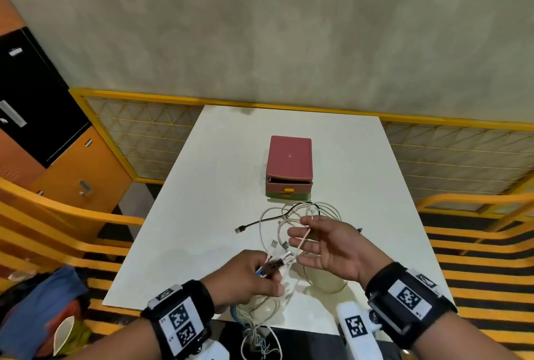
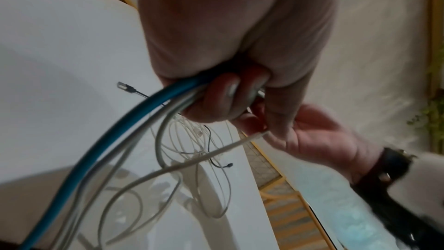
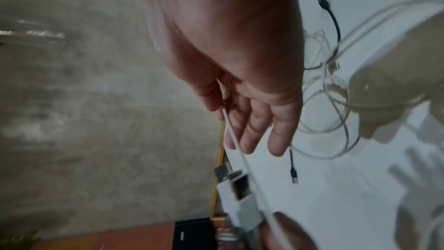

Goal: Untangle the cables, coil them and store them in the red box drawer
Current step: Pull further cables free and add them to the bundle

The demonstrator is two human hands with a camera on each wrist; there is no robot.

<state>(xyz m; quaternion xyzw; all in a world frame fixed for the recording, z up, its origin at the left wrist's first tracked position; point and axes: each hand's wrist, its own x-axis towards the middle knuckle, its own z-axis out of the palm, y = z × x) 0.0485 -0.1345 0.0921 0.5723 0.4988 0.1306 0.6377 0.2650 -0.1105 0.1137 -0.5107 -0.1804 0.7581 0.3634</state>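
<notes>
A red box [image 1: 290,157] stands mid-table, its red top drawer [image 1: 289,184] slightly open above a green one. Before it lies a tangle of white cables [image 1: 312,212] with a black cable [image 1: 260,221] running through. My left hand [image 1: 254,273] grips a bundle of cable ends, among them a blue cable [image 2: 134,121] and several USB plugs [image 1: 278,244]. My right hand [image 1: 302,226] hovers just right of it, thumb and forefinger pinching one white cable [image 3: 240,151] that runs to the left hand, the other fingers straight. Loops [image 1: 257,333] hang over the table's near edge.
The white table [image 1: 202,186] is ringed by a yellow mesh railing [image 1: 144,134] and yellow slatted benches [image 1: 57,223]. Orange and black lockers [image 1: 43,116] stand at the left. A blue bag [image 1: 43,310] lies at the lower left.
</notes>
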